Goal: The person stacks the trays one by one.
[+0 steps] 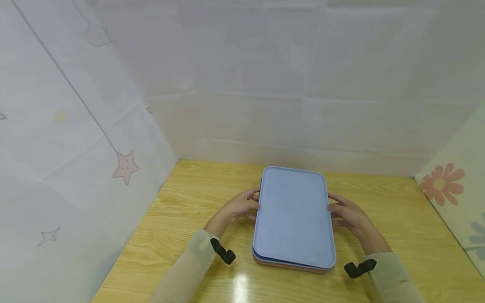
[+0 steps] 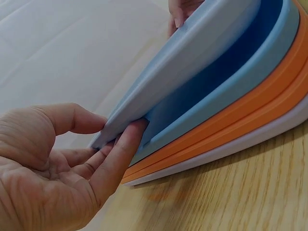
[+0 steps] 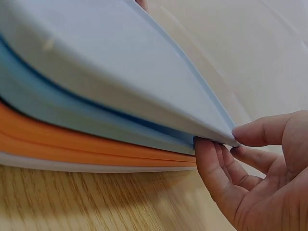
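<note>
My head camera looks forward and down from well above the wooden table (image 1: pixel 197 198), with the tray stack (image 1: pixel 293 219) at lower centre. My left wrist camera sits low and very close, facing the stack's edge (image 2: pixel 216 96) at upper right. My right wrist camera, equally close, faces the opposite edge (image 3: pixel 120 96). All three views share the stack and tabletop.
</note>
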`<state>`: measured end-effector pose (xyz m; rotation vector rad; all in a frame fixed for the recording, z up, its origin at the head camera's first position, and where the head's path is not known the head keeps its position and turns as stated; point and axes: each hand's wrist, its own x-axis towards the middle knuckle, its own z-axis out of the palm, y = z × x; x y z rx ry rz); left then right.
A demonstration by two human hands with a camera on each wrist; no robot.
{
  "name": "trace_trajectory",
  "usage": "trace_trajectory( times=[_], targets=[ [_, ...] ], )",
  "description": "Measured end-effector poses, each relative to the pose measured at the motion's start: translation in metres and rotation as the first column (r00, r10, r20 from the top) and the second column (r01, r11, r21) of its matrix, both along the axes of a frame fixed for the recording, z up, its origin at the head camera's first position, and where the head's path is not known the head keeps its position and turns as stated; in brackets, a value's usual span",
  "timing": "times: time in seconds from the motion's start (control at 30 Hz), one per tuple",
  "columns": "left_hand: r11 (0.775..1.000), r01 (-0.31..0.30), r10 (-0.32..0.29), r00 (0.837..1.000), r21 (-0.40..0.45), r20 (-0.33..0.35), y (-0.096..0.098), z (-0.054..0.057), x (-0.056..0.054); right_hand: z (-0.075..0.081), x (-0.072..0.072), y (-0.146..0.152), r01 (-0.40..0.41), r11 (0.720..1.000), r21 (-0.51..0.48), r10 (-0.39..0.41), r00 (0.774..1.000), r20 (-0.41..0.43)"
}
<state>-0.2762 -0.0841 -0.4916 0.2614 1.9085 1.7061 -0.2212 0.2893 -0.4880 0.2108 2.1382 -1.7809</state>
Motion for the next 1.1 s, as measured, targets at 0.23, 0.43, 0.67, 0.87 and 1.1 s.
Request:
trace_trajectory(
  times=[0.23, 0.43, 0.67, 0.87, 1.1],
  targets=[
    [1.0, -0.004, 0.004, 1.0, -0.018, -0.004, -0.0007, -0.0042, -0.0019, -0.0006, -0.0018, -0.0001, 0.001, 1.0, 0.018, -0.001, 1.0, -0.003],
    [0.999, 0.0, -0.001, 1.0, -0.048, -0.008, 0.0003, -0.0037, -0.0006, -0.0016, -0.0037, -0.0005, -0.004, 0.999, 0.043, 0.004, 1.0, -0.009],
    [0.998, 0.002, -0.003, 1.0, -0.061, -0.021, 0.0002, -0.0028, -0.0023, -0.0006, -0.005, -0.0026, -0.004, 0.997, 0.075, 0.005, 1.0, -0.016],
    [0.997, 0.0, -0.003, 1.0, -0.079, -0.026, -0.0002, -0.0039, -0.0028, -0.0012, -0.0047, -0.0025, -0.015, 0.997, 0.079, 0.016, 1.0, -0.016],
    [0.995, -0.005, 0.001, 0.999, -0.096, -0.039, 0.0, -0.0064, -0.0027, -0.0037, -0.0053, -0.0021, -0.012, 0.996, 0.085, 0.014, 1.0, -0.015]
  ],
)
